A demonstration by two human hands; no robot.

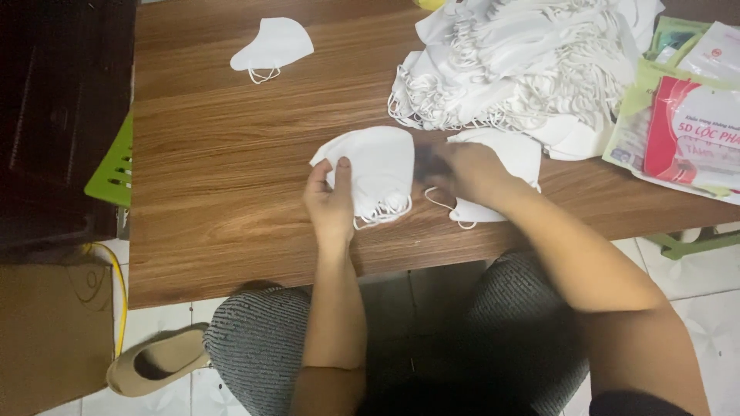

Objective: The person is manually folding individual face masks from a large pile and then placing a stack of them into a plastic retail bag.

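On wooden table (216,192), white mask (378,166) pinched under left hand (330,202)

Your left hand (330,202) pinches the near left edge of a folded white face mask (375,171) lying flat on the wooden table (216,169), thumb on top. Your right hand (462,171), blurred, rests on a second white mask (505,158) just to the right, its ear loop trailing toward the near edge. Beyond both, at the far right, sits a big heap of white masks (524,62) with tangled loops. Printed packets (686,123) lie at the right edge. A single mask (274,46) lies apart at the far left. A beige shoe (158,362) sits on the tiled floor, near left.
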